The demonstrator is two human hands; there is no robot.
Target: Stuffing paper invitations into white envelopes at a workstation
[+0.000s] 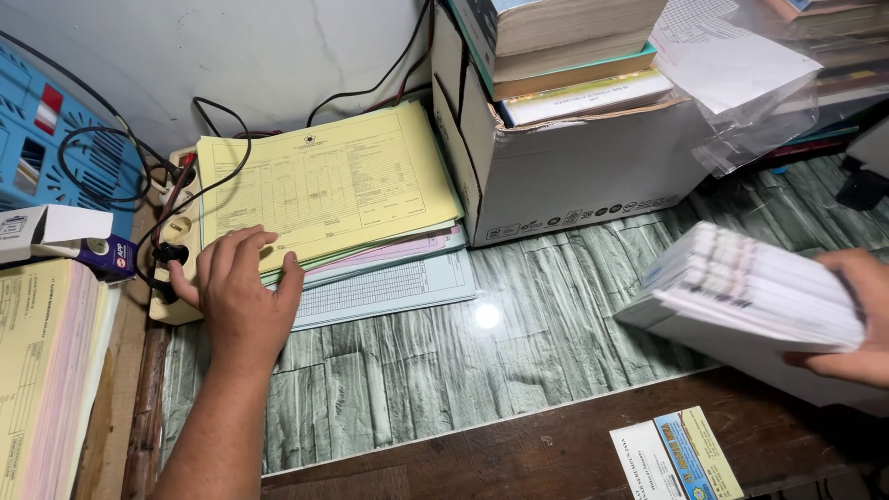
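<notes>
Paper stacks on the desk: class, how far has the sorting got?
Done: a pile of forms, yellow sheet on top, lies squared by the wall. In hand: the left hand rests flat on that pile's near corner, and the right hand grips a thick bundle of white slips above the desk. Left: that bundle is not yet set down.

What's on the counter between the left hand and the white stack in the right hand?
Nothing: the head view shows only bare grey counter between the left hand and the stack.
</notes>
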